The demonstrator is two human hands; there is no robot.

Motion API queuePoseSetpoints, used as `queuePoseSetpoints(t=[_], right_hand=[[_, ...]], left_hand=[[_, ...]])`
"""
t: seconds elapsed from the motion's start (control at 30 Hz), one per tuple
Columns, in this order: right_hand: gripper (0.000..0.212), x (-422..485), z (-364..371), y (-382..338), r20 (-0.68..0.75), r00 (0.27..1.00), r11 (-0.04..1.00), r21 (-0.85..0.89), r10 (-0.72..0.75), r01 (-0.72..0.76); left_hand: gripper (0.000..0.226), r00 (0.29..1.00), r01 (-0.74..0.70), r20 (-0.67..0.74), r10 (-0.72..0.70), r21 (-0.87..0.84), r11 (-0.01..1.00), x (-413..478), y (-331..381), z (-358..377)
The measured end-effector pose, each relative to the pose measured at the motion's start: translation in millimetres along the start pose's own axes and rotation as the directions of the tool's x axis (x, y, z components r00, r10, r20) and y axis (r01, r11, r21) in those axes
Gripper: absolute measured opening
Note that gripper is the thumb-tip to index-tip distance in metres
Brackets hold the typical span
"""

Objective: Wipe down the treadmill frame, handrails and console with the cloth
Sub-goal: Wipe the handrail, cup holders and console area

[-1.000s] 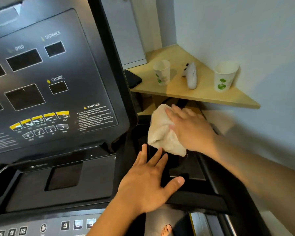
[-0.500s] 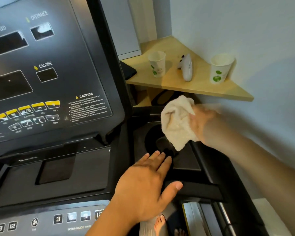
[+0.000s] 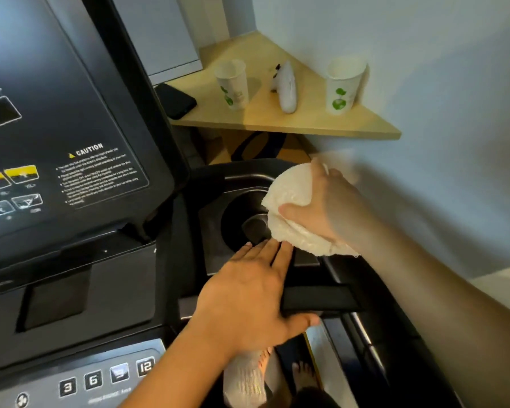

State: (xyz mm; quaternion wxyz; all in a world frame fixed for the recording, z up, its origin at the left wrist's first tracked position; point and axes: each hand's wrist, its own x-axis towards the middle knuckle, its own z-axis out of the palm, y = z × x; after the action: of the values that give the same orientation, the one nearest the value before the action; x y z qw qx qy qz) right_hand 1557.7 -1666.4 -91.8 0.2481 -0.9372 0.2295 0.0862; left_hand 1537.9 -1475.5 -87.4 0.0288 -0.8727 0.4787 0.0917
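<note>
1. The treadmill console (image 3: 56, 119) is filling the left of the view, its black frame edge running down beside the recessed cup holder tray (image 3: 233, 213).
2. The wall (image 3: 439, 113) is closing in just right of the tray, and a wooden corner shelf (image 3: 277, 122) is jutting out above it, leaving only a narrow pocket around the tray.
3. On the shelf, two paper cups (image 3: 232, 83) (image 3: 344, 83) are standing well apart, with a white controller (image 3: 286, 86) lying between them and a dark phone (image 3: 175, 100) sitting at the shelf's left edge.
4. The right hand (image 3: 330, 207) is reaching in from the right, its fingers and thumb curling around the bunched white cloth (image 3: 289, 213), which is sitting over the tray's right rim.
5. The left hand (image 3: 253, 293) is lying flat with straight fingers on the tray's near edge, thumb spreading under the black handrail (image 3: 321, 298), holding nothing.
6. The left fingertips (image 3: 273, 245) are lying just beside the cloth's lower edge.
</note>
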Motion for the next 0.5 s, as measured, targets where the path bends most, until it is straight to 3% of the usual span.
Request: queuePoseSetpoints(t=[0.1,0.3,0.5], right_hand=[[0.104,-27,10,17,-0.028,0.999,0.999,0.024,-0.044,0.045],[0.082,-88,20,50,-0.148,0.984,0.992,0.059,-0.103,0.113],[0.062,-18,9,43,-0.094,0.996,0.927,0.373,-0.004,0.039]], left_hand=[[0.104,1.0,-0.003,0.018,0.004,-0.022,1.0,-4,2,-3],[0.071,0.985,-0.138,-0.117,0.13,-0.066,0.988,-15,3,2],[0.089,0.995,-0.082,-0.062,0.084,0.042,0.996,-5,5,2]])
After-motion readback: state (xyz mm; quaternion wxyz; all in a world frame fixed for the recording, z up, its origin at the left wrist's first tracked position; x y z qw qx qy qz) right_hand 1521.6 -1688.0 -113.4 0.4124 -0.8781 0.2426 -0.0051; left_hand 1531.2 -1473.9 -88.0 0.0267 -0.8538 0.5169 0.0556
